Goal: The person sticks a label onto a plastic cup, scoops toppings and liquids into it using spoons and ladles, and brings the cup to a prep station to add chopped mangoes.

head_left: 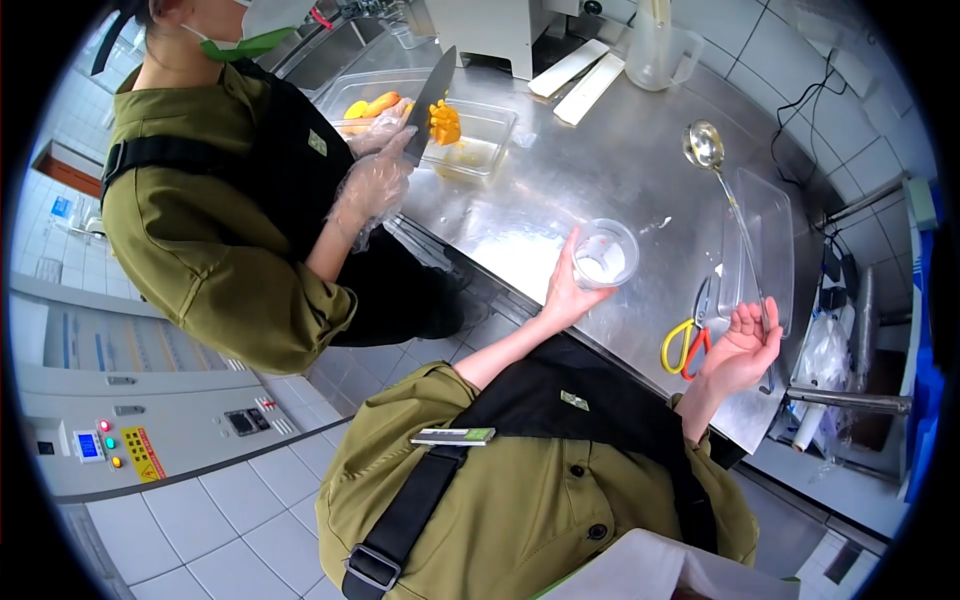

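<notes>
My left hand (570, 292) is wrapped round a clear plastic cup (605, 252) with something white inside, above the steel table near its front edge. To the right, my right hand (741, 346) is palm up with its fingers curled around the handle of a long metal ladle (704, 146). The ladle's bowl points away from me. Scissors (686, 345) with one yellow and one red handle lie between my hands, close to the right one. A clear plastic tray (762, 230) lies under the ladle's handle.
At the left a co-worker in clear gloves holds a large knife (430, 105) by orange pieces over a clear container (478, 150). Two white strips (588, 88), a clear jug (657, 58) and a metal machine (488, 30) stand or lie at the back.
</notes>
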The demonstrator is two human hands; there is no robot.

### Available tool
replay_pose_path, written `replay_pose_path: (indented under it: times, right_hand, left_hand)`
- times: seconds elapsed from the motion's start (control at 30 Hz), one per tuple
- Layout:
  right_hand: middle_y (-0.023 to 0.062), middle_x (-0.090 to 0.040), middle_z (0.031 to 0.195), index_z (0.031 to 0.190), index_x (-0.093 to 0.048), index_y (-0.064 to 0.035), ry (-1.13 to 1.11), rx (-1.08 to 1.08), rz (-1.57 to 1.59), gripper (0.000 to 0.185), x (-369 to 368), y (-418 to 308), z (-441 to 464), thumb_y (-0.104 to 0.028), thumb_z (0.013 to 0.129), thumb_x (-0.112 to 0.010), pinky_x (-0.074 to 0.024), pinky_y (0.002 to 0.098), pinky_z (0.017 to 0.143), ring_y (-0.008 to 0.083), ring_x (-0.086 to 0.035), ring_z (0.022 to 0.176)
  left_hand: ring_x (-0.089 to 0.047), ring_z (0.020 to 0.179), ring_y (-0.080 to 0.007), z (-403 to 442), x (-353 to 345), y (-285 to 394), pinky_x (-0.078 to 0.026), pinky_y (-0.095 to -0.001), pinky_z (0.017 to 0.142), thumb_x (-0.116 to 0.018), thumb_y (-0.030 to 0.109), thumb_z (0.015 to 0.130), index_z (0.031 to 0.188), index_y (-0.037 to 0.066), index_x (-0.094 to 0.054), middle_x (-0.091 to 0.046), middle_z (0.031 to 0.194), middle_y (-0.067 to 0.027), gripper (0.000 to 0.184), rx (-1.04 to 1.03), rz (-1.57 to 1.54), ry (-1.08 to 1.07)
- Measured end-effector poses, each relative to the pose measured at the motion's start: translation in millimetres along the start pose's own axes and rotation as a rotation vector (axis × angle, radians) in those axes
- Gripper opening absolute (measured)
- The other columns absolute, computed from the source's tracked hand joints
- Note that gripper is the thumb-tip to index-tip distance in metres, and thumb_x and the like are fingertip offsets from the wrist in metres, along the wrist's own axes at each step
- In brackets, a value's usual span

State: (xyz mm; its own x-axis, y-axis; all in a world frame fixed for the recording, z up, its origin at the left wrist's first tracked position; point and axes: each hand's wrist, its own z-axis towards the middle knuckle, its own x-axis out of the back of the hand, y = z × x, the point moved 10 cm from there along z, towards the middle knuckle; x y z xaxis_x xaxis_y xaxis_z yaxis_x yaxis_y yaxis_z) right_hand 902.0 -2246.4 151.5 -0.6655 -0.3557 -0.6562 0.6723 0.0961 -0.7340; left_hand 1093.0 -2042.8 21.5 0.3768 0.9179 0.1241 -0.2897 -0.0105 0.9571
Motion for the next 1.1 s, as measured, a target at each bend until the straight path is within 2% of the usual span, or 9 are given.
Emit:
replay_pose_path:
  times: [0.2, 0.3, 0.6, 1.0, 1.1]
  right_hand:
    - [0.014, -0.058, 0.08, 0.105, -0.049, 0.0066, -0.005, 0.001, -0.004, 0.041, -1, -2, -3, -0.026, 0.09, -0.028, -0.0485, 0.0273, 0.065, 0.0199, -0.06, 0.071]
    - [0.0141, -0.058, 0.08, 0.105, -0.049, 0.0066, 0.013, -0.001, -0.014, 0.041, 1, -3, -5, -0.026, 0.09, -0.029, -0.0482, 0.0271, 0.065, 0.0198, -0.06, 0.071]
    - [0.0141, -0.058, 0.081, 0.106, -0.049, 0.0063, 0.04, 0.009, -0.043, 0.041, 4, -7, -7, -0.027, 0.09, -0.029, -0.0478, 0.0269, 0.065, 0.0196, -0.06, 0.07]
    - [0.0146, -0.059, 0.08, 0.105, -0.049, 0.0063, 0.013, -0.004, 0.023, 0.041, 6, -4, -10, -0.026, 0.09, -0.029, -0.0491, 0.0277, 0.067, 0.0204, -0.06, 0.071]
    - [0.0146, -0.06, 0.08, 0.105, -0.049, 0.0064, 0.013, -0.002, 0.026, 0.041, 5, -4, -11, -0.026, 0.09, -0.029, -0.0493, 0.0277, 0.068, 0.0204, -0.06, 0.071]
  left_hand:
    - [-0.036, 0.117, -0.035, 0, 1, 0, -0.032, -0.0392, 0.095, -0.076, 0.021, 0.055, 0.133, 0.002, -0.012, -0.033, 0.125, -0.0234, 0.103, -0.005, 0.018, 0.0]
    - [-0.036, 0.116, -0.0274, 1, -1, -3, -0.032, -0.0374, 0.095, -0.076, 0.014, 0.055, 0.132, -0.002, -0.008, -0.032, 0.124, -0.0178, 0.104, -0.015, 0.049, -0.018]
    - [-0.038, 0.115, -0.0267, 2, -1, -3, -0.032, -0.0377, 0.094, -0.075, 0.011, 0.056, 0.132, 0.0, -0.007, -0.034, 0.123, -0.0165, 0.103, -0.004, 0.0, -0.016]
    - [-0.039, 0.114, -0.0269, 2, 0, -2, -0.034, -0.0378, 0.093, -0.076, 0.01, 0.054, 0.132, -0.001, -0.008, -0.035, 0.122, -0.0172, 0.103, -0.009, 0.025, -0.015]
    - [-0.035, 0.118, -0.0334, 1, 0, -6, -0.032, -0.0381, 0.095, -0.076, 0.02, 0.056, 0.132, 0.002, -0.011, -0.031, 0.126, -0.0224, 0.102, 0.016, -0.021, -0.019]
